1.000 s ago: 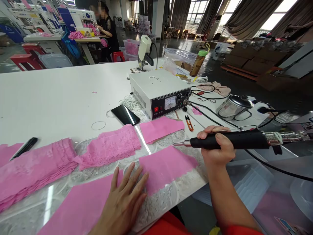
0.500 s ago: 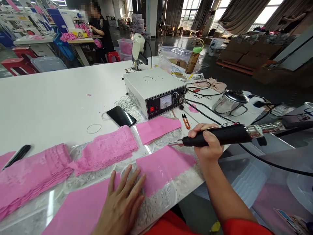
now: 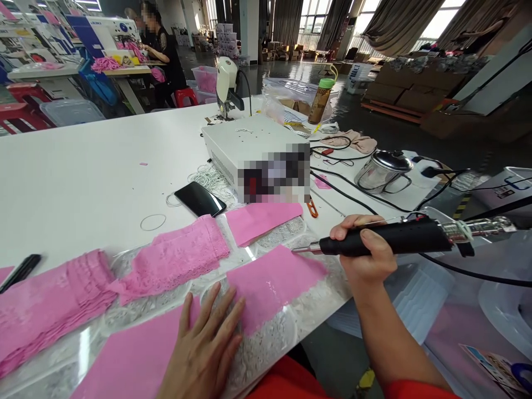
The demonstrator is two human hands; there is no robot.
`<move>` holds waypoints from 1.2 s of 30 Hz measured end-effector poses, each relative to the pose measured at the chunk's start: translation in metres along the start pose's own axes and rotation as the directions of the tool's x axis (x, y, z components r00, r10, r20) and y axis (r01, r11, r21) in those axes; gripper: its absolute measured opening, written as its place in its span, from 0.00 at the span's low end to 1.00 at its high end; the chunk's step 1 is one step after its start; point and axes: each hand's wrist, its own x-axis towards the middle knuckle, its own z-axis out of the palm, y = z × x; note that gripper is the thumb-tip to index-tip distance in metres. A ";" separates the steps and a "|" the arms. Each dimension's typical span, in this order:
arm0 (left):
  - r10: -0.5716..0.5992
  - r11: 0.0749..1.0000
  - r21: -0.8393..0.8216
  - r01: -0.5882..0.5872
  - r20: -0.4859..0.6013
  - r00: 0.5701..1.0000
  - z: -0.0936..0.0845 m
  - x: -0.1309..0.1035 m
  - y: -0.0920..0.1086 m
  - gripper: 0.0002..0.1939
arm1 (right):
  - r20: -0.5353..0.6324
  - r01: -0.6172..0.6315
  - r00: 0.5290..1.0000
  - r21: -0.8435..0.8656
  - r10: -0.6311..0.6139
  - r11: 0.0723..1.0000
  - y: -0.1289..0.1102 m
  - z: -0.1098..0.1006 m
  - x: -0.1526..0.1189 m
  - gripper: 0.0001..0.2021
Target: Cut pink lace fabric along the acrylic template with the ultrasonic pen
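Note:
My left hand point(image 3: 205, 343) lies flat with its fingers spread over the plain pink fabric sheet point(image 3: 128, 354) at the lower left. Its fingertips reach the left edge of a smaller pink fabric piece point(image 3: 274, 282). In my right hand point(image 3: 372, 249) is a black handheld ultrasonic tool point(image 3: 409, 235) with a thin metal tip, cabled at its rear end. That tip sits at the upper edge of the smaller piece; whether it touches cannot be made out. Behind lie another pink piece point(image 3: 266, 221), folded pink lace point(image 3: 183, 255) and a thick stack of pink lace point(image 3: 54, 305).
A clear patterned mat point(image 3: 286, 332) covers the table's front edge. Beyond it are a phone point(image 3: 200, 198), a control box point(image 3: 257, 136), orange thread snips point(image 3: 312, 208), a lidded glass mug point(image 3: 384, 170) and a bottle point(image 3: 321, 102). Clear plastic bins stand right of the table. A person sits at the back left.
My right hand has drawn the tool slightly to the right, its tip moving just off the small piece's top corner. The whole view has shifted a little. My left hand stays on the fabric.

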 end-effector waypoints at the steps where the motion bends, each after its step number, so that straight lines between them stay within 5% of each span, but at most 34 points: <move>1: 0.002 1.000 0.003 -0.002 0.002 1.000 0.000 0.000 0.000 0.22 | 0.005 0.000 1.000 0.001 0.000 1.000 0.000 0.000 0.000 0.04; 10: -0.019 0.999 -0.037 0.020 0.019 1.000 -0.001 -0.001 -0.001 0.24 | 0.058 0.005 0.998 -0.028 -0.004 1.000 0.001 0.002 0.000 0.04; 19: 0.023 0.999 -0.024 -0.023 0.000 1.000 0.001 -0.001 -0.005 0.25 | -0.048 0.036 0.998 0.011 -0.035 0.999 -0.016 -0.017 0.008 0.05; 36: -0.009 0.999 -0.032 0.011 0.061 0.998 0.003 -0.005 -0.003 0.28 | 0.026 0.043 0.999 0.045 -0.044 0.998 -0.019 -0.029 0.000 0.06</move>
